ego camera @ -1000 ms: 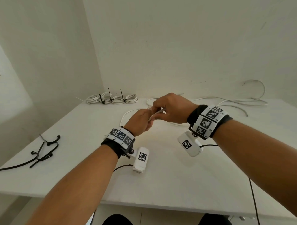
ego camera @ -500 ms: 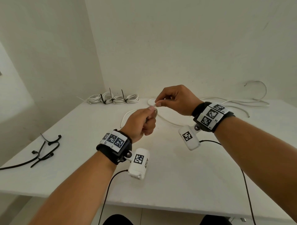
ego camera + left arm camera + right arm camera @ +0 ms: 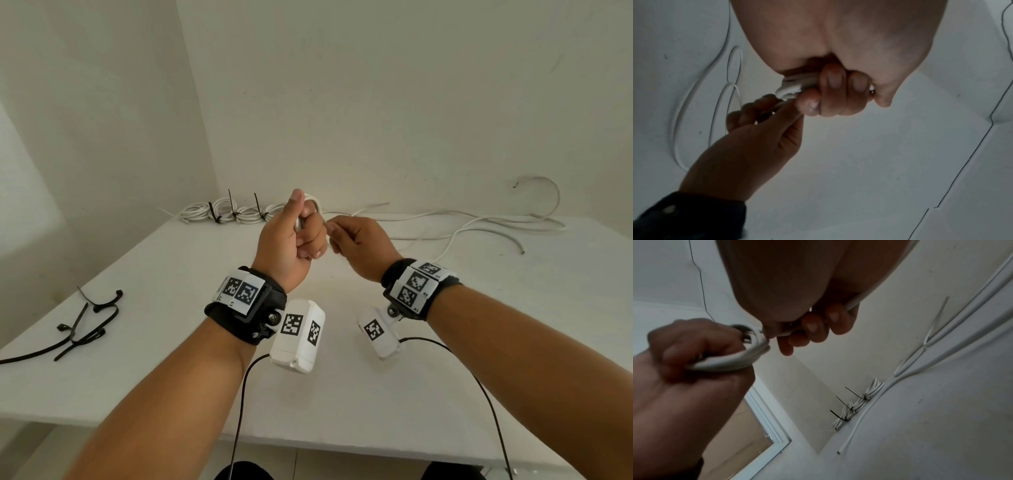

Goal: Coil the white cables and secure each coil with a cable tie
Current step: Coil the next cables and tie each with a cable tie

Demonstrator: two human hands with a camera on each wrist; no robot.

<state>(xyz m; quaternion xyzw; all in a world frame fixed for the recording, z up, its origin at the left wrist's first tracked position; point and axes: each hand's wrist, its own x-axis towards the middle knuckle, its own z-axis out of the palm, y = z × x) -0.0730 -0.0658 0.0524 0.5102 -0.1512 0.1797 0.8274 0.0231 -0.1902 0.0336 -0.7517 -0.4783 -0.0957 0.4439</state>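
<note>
Now my left hand [image 3: 291,240] grips a small springy coil [image 3: 731,361] above the tabletop's far edge; my right hand [image 3: 359,246] pinches the light cable [image 3: 854,302] beside it.

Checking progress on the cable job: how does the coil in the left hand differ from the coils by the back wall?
The coil in the left hand has no tie; the coils by the back wall each carry a black cable tie. The held coil is off the table, with cable running on to the right hand; the bound coils lie in a row. Both are white cable.
</note>
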